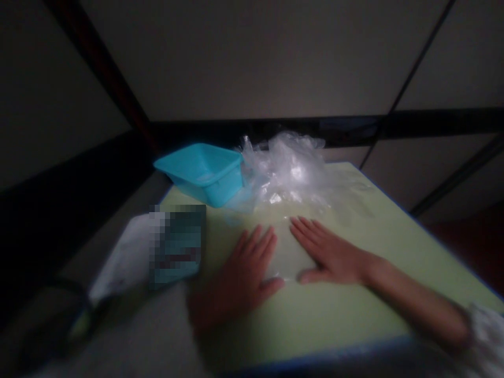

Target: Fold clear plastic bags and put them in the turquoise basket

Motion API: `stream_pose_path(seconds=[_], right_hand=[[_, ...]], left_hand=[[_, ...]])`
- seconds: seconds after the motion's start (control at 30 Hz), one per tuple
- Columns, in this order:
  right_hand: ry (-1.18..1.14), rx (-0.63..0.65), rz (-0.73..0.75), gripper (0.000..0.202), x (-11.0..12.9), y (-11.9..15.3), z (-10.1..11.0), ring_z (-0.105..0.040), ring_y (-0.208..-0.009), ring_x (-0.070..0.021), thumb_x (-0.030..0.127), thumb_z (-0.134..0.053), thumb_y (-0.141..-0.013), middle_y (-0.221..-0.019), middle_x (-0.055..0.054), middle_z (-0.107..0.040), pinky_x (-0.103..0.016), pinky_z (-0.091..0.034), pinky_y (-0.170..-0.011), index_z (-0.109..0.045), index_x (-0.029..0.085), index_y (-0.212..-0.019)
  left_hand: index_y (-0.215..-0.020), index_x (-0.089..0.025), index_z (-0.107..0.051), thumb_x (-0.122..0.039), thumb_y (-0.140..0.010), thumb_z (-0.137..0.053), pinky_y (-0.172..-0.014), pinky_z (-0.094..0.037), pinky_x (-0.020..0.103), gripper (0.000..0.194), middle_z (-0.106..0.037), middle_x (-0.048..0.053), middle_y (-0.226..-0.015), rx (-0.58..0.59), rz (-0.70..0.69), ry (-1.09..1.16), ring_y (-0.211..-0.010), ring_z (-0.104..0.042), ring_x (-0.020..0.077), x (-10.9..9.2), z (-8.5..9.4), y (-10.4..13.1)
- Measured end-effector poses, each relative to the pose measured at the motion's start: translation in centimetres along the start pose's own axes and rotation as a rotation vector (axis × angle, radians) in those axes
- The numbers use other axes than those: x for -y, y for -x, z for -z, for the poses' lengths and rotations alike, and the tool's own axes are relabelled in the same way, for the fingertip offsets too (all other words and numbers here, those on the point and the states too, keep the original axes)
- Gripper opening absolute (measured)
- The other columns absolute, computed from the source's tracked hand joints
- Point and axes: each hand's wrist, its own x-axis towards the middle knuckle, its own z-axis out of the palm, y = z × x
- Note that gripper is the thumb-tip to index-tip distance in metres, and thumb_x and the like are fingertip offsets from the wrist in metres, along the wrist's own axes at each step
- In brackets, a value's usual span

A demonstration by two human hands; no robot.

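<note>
A flat, clear plastic sheet or bag [289, 252] lies on the yellow-green tabletop [334, 320]. My left hand [248, 273] rests palm down at its left edge, fingers stretched out and thumb pointing right. From the other side my right hand [331, 252] lies flat on its right edge, with its fingers extended toward the far left. Neither hand grips anything. Just beyond the fingertips a heap of crumpled clear plastic [291, 163] spreads over the far part of the table.
A turquoise plastic basin [220, 184] stands at the table's far left corner, touching the crumpled plastic. Left of my left hand are a blurred-out dark green item [179, 249] and a white sheet-like thing [129, 252]. Pale panels [268, 63] rise behind the table.
</note>
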Motion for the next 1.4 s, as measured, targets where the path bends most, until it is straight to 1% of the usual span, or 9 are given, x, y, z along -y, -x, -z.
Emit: stream_pose_path(seconds=[0.2, 0.37, 0.5, 0.67, 0.77, 0.9, 1.03, 1.17, 1.4], right_hand=[[0.015, 0.074, -0.023, 0.105, -0.9, 0.7, 0.4, -0.001, -0.143, -0.0346, 0.078, -0.040, -0.077, -0.155, -0.018, -0.002, -0.054, -0.005, -0.114, -0.008, 0.010, -0.150], [0.014, 0.049, -0.013, 0.105, -1.2, 0.8, 0.2, -0.005, -0.143, -0.0355, 0.078, -0.043, -0.076, -0.156, -0.015, -0.004, -0.054, -0.006, -0.114, -0.005, 0.016, -0.151], [0.016, 0.035, -0.001, 0.107, -1.5, 1.0, 0.2, -0.007, -0.143, -0.0356, 0.078, -0.043, -0.075, -0.156, -0.016, -0.005, -0.053, -0.007, -0.115, -0.001, 0.016, -0.151], [0.032, 0.009, 0.010, 0.104, -2.0, 1.4, 0.7, -0.007, -0.143, -0.0343, 0.076, -0.041, -0.078, -0.156, -0.017, -0.001, -0.054, -0.007, -0.115, 0.002, 0.014, -0.150], [0.045, -0.015, 0.027, 0.099, -1.9, 1.3, 1.0, -0.007, -0.143, -0.0331, 0.073, -0.038, -0.083, -0.155, -0.017, -0.001, -0.054, -0.007, -0.115, 0.002, 0.014, -0.150], [0.052, -0.034, 0.036, 0.098, -1.8, 1.1, 0.6, -0.010, -0.143, -0.0324, 0.072, -0.038, -0.084, -0.155, -0.019, -0.006, -0.052, -0.007, -0.115, 0.001, 0.012, -0.151], [0.057, -0.028, 0.038, 0.102, -2.1, 1.0, 0.1, -0.012, -0.142, -0.0338, 0.073, -0.039, -0.082, -0.154, -0.021, -0.008, -0.053, -0.007, -0.115, 0.002, 0.010, -0.150], [0.064, -0.050, 0.049, 0.100, -2.3, 1.1, 0.0, -0.012, -0.142, -0.0347, 0.073, -0.039, -0.082, -0.155, -0.020, -0.008, -0.055, -0.004, -0.114, 0.004, 0.012, -0.150], [-0.011, 0.041, 0.048, 0.107, -3.0, 1.3, 0.6, -0.007, -0.143, -0.0354, 0.075, -0.045, -0.077, -0.156, -0.019, -0.003, -0.056, -0.002, -0.114, 0.004, 0.014, -0.150]], left_hand=[[-0.146, -0.007, -0.022, -0.056, -0.091, -0.040, -0.113, -0.015, 0.054, 0.076, -0.021, 0.017, -0.154, -0.018, -0.009, 0.001, -0.143, -0.011, 0.0339, 0.0, -0.1, 0.2], [-0.145, -0.008, -0.024, -0.058, -0.090, -0.040, -0.114, -0.016, 0.052, 0.076, -0.020, 0.019, -0.154, -0.019, 0.009, 0.009, -0.143, -0.011, 0.0331, 0.1, -0.4, 0.2], [-0.145, -0.008, -0.022, -0.056, -0.086, -0.048, -0.114, -0.017, 0.051, 0.081, -0.019, 0.019, -0.154, -0.014, 0.052, 0.034, -0.144, -0.010, 0.0321, 0.0, -0.5, 0.1], [-0.147, -0.009, -0.013, -0.058, -0.081, -0.055, -0.116, -0.015, 0.048, 0.092, -0.014, 0.019, -0.155, -0.074, 0.072, 0.083, -0.144, -0.008, 0.0298, 0.3, -0.7, 0.3], [-0.148, -0.011, -0.010, -0.054, -0.086, -0.050, -0.117, -0.014, 0.047, 0.085, -0.013, 0.016, -0.156, -0.091, 0.047, 0.084, -0.145, -0.008, 0.0268, 0.6, -0.7, 0.4], [-0.147, -0.010, -0.015, -0.045, -0.092, -0.044, -0.116, -0.018, 0.047, 0.072, -0.018, 0.017, -0.155, -0.067, 0.051, 0.086, -0.144, -0.010, 0.0258, 0.8, -0.6, 0.3], [-0.145, -0.005, -0.019, -0.050, -0.090, -0.046, -0.115, -0.020, 0.048, 0.077, -0.019, 0.021, -0.153, -0.015, 0.046, 0.076, -0.144, -0.011, 0.0287, 0.7, -0.2, 0.1], [-0.145, -0.004, -0.021, -0.052, -0.089, -0.045, -0.114, -0.020, 0.050, 0.077, -0.020, 0.022, -0.153, 0.002, 0.046, 0.070, -0.144, -0.012, 0.0298, 0.8, 0.0, 0.0], [-0.146, -0.006, -0.017, -0.063, -0.084, -0.047, -0.113, -0.020, 0.050, 0.089, -0.017, 0.022, -0.154, 0.012, 0.029, 0.084, -0.144, -0.012, 0.0311, 1.4, -0.4, 0.1]])
